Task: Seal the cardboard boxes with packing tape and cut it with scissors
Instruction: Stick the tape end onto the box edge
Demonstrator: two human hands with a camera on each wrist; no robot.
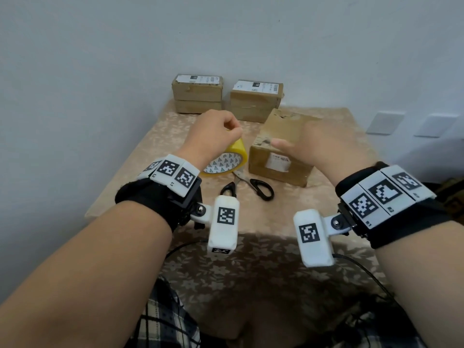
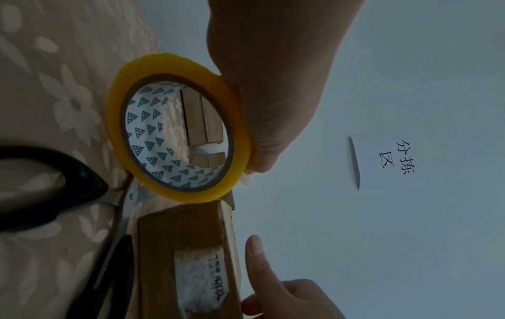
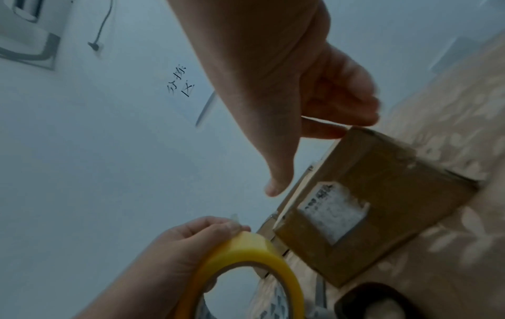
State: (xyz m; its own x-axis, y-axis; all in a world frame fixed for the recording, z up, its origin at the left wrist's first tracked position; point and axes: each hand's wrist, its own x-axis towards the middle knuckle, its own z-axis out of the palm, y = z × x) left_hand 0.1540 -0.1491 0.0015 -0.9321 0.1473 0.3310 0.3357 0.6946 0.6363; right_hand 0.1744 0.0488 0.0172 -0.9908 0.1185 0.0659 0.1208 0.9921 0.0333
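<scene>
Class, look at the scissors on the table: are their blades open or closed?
Open, slightly. The scissors lie flat on the table, two black handle loops spread apart; the blade tips run under the tape roll and cannot be seen.

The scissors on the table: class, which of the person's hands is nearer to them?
Left. The left hand holds the tape roll just beyond the scissors. The right hand hovers over the nearest cardboard box, farther off to the right.
</scene>
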